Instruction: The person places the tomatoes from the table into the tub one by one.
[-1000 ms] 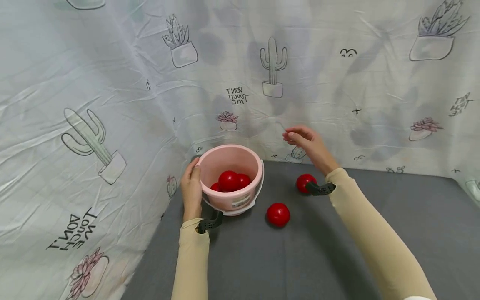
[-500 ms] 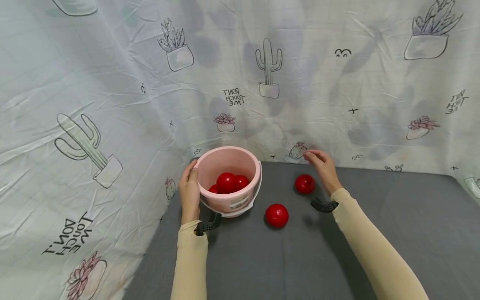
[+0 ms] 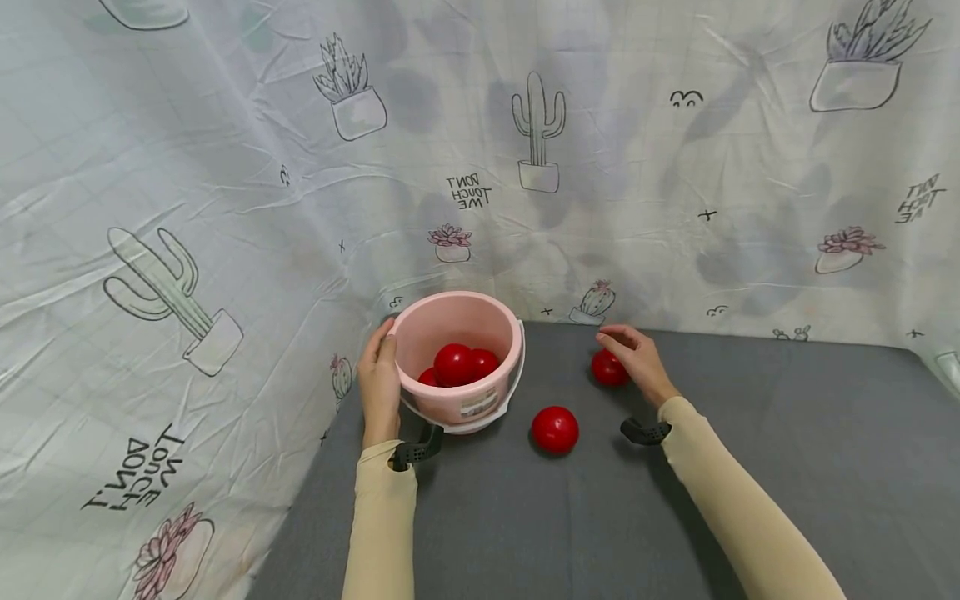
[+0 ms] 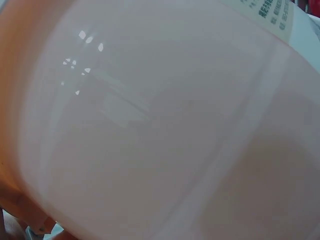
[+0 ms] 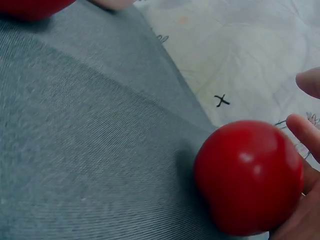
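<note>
A pink bucket [image 3: 460, 400] with a white handle stands at the back left, holding several shiny red round fruits [image 3: 453, 364]. My left hand [image 3: 381, 379] holds the bucket by its left side, with the fingers along the outer wall. Its pale, glossy wall [image 4: 150, 120] fills the left wrist view. My right hand [image 3: 636, 360] reaches over another red round fruit [image 3: 607, 369], which it partly covers. In the right wrist view, this fruit sits beside the palm, with the thumb and fingers spread around its far side. A second loose fruit [image 3: 555, 431] lies nearer, right of the bucket.
A dark grey cloth [image 3: 495, 525] covers the table. Behind it and on the left hangs a pale curtain [image 3: 637, 167] printed with cacti and lettering, close behind the bucket. Each wrist wears a black strap [image 3: 645, 432].
My right hand has come down from near the curtain, swung a little right, then moved in over the farther loose fruit. The left hand stays on the bucket.
</note>
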`<state>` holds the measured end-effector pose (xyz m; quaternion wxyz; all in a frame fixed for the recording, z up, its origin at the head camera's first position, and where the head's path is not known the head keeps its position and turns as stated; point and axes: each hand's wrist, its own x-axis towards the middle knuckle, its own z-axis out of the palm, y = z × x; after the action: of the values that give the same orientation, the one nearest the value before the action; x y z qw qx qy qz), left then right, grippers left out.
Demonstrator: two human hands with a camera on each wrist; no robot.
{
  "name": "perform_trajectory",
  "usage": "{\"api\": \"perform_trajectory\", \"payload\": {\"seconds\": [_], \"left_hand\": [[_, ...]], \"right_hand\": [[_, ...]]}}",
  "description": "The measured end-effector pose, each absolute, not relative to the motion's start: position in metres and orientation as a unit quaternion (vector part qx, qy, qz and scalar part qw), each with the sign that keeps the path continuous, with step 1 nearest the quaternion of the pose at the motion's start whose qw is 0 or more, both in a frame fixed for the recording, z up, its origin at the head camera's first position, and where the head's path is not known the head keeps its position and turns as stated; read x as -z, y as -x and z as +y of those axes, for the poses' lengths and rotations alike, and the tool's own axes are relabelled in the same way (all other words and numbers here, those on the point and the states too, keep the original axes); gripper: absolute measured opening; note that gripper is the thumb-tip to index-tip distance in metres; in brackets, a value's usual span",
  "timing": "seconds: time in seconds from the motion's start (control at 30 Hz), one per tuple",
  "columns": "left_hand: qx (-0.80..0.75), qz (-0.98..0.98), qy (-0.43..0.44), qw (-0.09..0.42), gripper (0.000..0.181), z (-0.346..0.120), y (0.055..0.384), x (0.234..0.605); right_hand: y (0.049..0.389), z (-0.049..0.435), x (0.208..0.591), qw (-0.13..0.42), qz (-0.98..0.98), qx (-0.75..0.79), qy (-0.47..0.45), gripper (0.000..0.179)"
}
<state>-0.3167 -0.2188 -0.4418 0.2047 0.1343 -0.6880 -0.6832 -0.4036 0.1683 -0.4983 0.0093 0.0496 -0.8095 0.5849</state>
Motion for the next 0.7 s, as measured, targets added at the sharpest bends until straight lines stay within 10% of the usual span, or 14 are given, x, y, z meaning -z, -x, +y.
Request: {"api": "perform_trajectory", "payload": {"seconds": [0.7], "left_hand": [[0.669,-0.7,-0.146,0.202,0.042,-0.217,0.316,0.443]], "right_hand": [[0.39,0.171,0.531,0.017,-0.839,-0.541,-0.057,0.066]]}}
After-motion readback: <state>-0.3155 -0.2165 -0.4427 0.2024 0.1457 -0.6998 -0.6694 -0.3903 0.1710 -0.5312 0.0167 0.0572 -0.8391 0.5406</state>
